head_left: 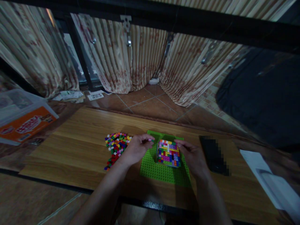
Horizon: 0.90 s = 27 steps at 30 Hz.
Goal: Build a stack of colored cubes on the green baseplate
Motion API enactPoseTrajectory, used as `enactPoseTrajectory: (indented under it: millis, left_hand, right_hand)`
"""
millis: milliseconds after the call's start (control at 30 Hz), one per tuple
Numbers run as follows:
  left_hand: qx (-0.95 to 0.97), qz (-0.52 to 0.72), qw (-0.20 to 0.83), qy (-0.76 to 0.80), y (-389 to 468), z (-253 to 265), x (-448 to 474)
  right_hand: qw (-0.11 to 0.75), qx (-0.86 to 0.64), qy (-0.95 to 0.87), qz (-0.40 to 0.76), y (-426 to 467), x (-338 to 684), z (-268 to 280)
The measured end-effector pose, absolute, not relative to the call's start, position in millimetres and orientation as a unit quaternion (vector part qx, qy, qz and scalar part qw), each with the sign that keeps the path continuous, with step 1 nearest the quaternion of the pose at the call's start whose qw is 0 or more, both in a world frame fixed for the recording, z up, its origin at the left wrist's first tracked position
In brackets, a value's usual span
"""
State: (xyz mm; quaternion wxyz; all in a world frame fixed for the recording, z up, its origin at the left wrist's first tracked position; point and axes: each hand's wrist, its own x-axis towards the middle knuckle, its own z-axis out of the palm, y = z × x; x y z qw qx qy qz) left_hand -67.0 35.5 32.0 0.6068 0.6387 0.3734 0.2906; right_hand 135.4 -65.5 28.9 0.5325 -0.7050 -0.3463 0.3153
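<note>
A block of multicoloured toy bricks (168,153) stands on a green studded baseplate (154,173). My left hand (139,148) is over the baseplate's left side, its fingertips pinched around a small pink brick (150,140), only partly visible. At the block's upper right corner is my right hand (191,154), thumb and forefinger close together; whether they grip anything there I cannot tell. Left of the baseplate, beside my left wrist, lies a loose pile of small coloured bricks (117,143), partly covered by my forearm.
The wooden table (77,140) carries a black phone-like object (212,154) on the right. White papers (260,175) lie at the right edge. A plastic box with an orange label (28,123) stands at the left. Striped curtains (145,59) hang behind.
</note>
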Motion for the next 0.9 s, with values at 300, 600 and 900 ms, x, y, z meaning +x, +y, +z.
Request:
enactPoseTrajectory:
  millis: [300,600,900]
  left_hand:
    - [0.678,0.279,0.579,0.357,31.6,26.3,-62.8]
    - [0.689,0.271,0.572,0.355,27.1,21.1,-56.7]
    - [0.655,0.289,0.601,0.356,25.6,21.6,-56.5]
  right_hand:
    - [0.541,-0.701,-0.318,0.339,-65.1,135.7,30.0]
    - [0.541,-0.695,-0.319,0.35,-64.3,134.9,30.9]
    - [0.531,-0.705,-0.332,0.334,-64.6,134.9,28.4]
